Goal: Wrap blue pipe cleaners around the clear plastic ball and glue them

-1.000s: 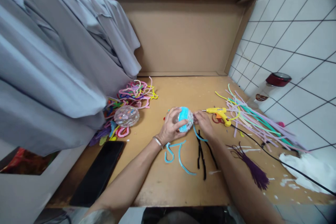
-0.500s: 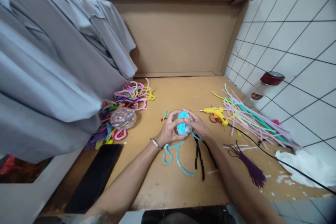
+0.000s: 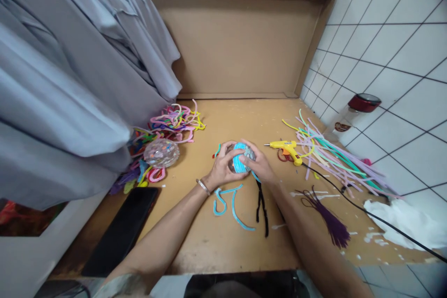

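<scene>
Blue-and-grey rounded, strand-wrapped object (image 3: 238, 165) sits between palms, blue band fore-and-aft. Left hand (image 3: 222, 168), right hand (image 3: 261, 166) both curled round it.

A head-worn camera looks forward and down from the near side of a brown tabletop (image 3: 216, 251), above both forearms (image 3: 174, 230), which enter from the bottom edge, closest to the lens. The left hand (image 3: 222, 165) and right hand (image 3: 261, 165) appear farther out, near mid-frame. The wide view reaches an upright cardboard panel (image 3: 251, 46), between gray cloth (image 3: 87, 65) at left and a white tiled wall (image 3: 401, 51) at right.
</scene>
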The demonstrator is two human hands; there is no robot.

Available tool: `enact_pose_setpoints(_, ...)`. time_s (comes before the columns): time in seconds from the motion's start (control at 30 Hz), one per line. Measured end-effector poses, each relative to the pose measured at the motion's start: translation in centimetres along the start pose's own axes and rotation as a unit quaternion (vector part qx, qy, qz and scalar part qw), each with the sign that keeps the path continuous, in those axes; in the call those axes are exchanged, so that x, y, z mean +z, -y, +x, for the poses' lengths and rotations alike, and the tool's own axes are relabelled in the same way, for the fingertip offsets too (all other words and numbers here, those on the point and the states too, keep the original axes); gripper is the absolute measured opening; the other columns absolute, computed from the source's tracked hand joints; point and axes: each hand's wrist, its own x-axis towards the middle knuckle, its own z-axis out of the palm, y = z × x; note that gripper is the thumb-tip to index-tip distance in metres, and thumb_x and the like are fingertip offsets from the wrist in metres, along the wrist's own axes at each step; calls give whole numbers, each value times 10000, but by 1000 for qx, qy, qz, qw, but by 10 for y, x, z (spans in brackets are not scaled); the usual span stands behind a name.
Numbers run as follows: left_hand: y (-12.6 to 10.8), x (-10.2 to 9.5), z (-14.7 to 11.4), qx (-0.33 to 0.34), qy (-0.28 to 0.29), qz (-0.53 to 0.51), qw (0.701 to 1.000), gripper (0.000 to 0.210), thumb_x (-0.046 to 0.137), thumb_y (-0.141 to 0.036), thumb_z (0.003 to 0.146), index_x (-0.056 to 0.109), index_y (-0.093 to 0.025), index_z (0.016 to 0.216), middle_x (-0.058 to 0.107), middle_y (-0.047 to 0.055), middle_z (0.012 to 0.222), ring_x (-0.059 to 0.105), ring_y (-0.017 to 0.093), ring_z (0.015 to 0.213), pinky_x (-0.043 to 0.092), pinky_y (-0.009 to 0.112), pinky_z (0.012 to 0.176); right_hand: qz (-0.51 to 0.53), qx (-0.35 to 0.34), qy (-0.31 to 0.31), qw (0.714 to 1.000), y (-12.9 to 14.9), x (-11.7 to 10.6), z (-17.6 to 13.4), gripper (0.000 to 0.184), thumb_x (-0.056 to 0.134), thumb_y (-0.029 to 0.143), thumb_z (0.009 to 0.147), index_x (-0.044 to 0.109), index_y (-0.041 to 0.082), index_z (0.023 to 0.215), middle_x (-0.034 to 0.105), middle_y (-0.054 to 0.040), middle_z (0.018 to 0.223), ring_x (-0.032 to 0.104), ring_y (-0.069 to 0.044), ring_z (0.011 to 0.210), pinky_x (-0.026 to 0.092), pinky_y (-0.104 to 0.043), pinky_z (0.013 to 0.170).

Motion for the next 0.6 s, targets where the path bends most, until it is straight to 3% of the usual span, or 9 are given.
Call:
enact_pose_setpoints(0.07,0,0,-2,16,6,10,1000,664,859,-357,703,586,-235,1296,429,143,1367,515,313,1281,498,526,1066,31,42,-13,999,-3,-2,-1,954,858,589,631,502,271,1456,461,-107,1551,415,-322,1454,346,-495,1210)
enact_pose_setpoints(0.13,1,0,-4,39,18,28,999,662,852,-361,718,580,-238,1308,416,152,1386,503,323,1297,504,525,1057,51,78,-2,996,-5,-5,-1,1058,899,558,576,444,259,1482,453,-121,1549,421,-325,1448,369,-494,1194)
enact_pose_setpoints(0.3,4,-2,-7,84,43,90,991,595,831,-345,731,602,-255,1274,395,146,1438,477,348,1335,518,525,1042,93,80,93,988,-4,-9,0,903,939,426,542,532,250,1328,663,-76,1240,635,-257,1155,505,-432,1044)
enact_pose_setpoints(0.47,5,0,-7,70,46,87,993,599,838,-355,716,620,-260,1265,375,141,1461,485,348,1338,511,523,1048,78,72,67,992,1,-10,0,843,952,350,503,576,267,1254,687,-38,1149,652,-217,1031,537,-375,946)
enact_pose_setpoints(0.6,4,4,-6,56,28,66,996,613,851,-335,696,622,-254,1259,361,148,1456,490,337,1329,496,521,1062,55,59,55,995,7,-8,-1,766,928,359,546,621,267,1241,687,-46,1185,650,-232,1071,527,-400,974)
